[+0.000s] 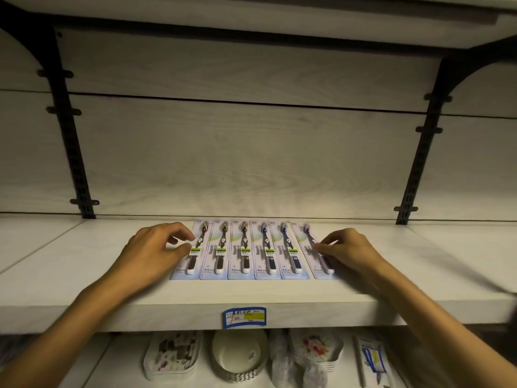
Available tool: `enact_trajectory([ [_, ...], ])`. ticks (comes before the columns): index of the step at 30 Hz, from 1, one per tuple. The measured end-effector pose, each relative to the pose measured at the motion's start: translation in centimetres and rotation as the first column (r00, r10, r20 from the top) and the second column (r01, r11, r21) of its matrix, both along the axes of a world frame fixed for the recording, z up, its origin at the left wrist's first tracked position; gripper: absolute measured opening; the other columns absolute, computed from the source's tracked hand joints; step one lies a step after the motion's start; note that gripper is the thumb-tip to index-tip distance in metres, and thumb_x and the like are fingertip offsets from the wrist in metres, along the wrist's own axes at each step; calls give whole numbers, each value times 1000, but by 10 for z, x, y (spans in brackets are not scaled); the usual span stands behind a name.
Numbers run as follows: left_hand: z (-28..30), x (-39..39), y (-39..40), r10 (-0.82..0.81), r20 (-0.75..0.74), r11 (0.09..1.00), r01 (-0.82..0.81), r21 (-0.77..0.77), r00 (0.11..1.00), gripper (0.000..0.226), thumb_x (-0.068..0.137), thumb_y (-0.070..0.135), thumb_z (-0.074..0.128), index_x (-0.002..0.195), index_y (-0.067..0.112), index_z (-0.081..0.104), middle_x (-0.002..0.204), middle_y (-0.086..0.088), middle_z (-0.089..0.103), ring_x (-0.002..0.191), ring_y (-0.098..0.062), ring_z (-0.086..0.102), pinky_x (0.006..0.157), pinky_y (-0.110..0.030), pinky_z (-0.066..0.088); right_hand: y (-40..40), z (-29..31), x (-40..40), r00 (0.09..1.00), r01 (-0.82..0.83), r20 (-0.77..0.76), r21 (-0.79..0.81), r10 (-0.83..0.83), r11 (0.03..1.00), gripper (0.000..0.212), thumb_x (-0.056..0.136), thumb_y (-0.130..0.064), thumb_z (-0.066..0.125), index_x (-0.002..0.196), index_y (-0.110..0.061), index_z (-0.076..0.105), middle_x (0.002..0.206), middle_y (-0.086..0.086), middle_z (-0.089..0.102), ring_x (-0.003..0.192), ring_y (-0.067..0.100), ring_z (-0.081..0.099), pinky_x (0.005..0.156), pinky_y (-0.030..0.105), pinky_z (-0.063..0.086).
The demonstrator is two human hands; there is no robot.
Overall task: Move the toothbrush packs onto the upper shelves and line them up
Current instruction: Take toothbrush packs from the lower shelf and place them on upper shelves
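Several toothbrush packs (pixel 243 250) lie flat side by side on the pale wooden shelf (pixel 84 264), heads toward the back wall. The rightmost pack (pixel 307 247) sits a little apart and slightly slanted. My left hand (pixel 152 250) rests at the left end of the row, fingertips touching the edge of the leftmost pack (pixel 193 259). My right hand (pixel 348 252) lies on the right side of the rightmost pack, fingertips pressing on it. Neither hand grips anything.
A blue and yellow price label (pixel 244 317) is stuck on the shelf's front edge. Below, a lower shelf holds patterned trays (pixel 170 355), a round bowl (pixel 239 352), floral dishes (pixel 316 350) and a boxed item (pixel 373 359). Black brackets (pixel 71 135) flank the back wall.
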State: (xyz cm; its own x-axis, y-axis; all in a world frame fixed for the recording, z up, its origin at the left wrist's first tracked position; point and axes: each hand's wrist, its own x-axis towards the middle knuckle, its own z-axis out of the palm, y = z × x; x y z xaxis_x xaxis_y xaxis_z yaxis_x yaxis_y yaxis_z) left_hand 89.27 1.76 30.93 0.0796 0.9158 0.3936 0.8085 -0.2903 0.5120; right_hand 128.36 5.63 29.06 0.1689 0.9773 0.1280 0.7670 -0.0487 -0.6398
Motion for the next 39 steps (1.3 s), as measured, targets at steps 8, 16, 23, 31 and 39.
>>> enact_trajectory([
  [8, -3, -19, -14, 26, -8, 1000, -26, -13, 1000, 12, 92, 31, 64, 101, 39, 67, 106, 18, 68, 99, -3, 62, 90, -36, 52, -7, 2, -13, 997, 18, 76, 129, -28, 992, 22, 87, -44, 73, 94, -24, 77, 85, -3, 74, 84, 18, 67, 70, 32, 50],
  [16, -3, -60, -42, -44, -116, 999, 40, -35, 992, 33, 94, 52, 56, 125, 41, 59, 129, 14, 60, 115, -7, 57, 96, -35, 47, -63, 25, -103, 924, -329, 319, 377, 212, 866, 28, 97, -36, 61, 121, -25, 69, 114, -6, 61, 100, 12, 58, 84, 32, 50],
  [23, -14, -131, -98, -182, -185, 983, 178, -36, 966, 48, 93, 60, 51, 139, 47, 46, 141, 26, 47, 129, -1, 45, 105, -30, 41, -118, 8, -236, 853, -492, 365, 324, 373, 808, 40, 95, -50, 49, 121, -26, 68, 119, -4, 64, 113, 17, 59, 93, 36, 48],
  [31, -43, -247, -170, -237, -131, 969, 244, 46, 963, 56, 87, 65, 44, 137, 43, 52, 137, 28, 49, 128, 5, 44, 109, -29, 42, -182, -18, -381, 814, -581, 244, 329, 527, 744, 25, 99, -41, 57, 120, -29, 67, 117, -16, 60, 113, 2, 55, 95, 29, 48],
  [39, -90, -377, -213, -180, -141, 983, 182, 6, 974, 47, 91, 55, 49, 133, 37, 58, 133, 23, 54, 122, 4, 48, 104, -19, 39, -218, -62, -515, 755, -655, 227, 299, 615, 694, 20, 97, -38, 61, 115, -31, 68, 110, -16, 62, 104, 1, 59, 86, 28, 51],
])
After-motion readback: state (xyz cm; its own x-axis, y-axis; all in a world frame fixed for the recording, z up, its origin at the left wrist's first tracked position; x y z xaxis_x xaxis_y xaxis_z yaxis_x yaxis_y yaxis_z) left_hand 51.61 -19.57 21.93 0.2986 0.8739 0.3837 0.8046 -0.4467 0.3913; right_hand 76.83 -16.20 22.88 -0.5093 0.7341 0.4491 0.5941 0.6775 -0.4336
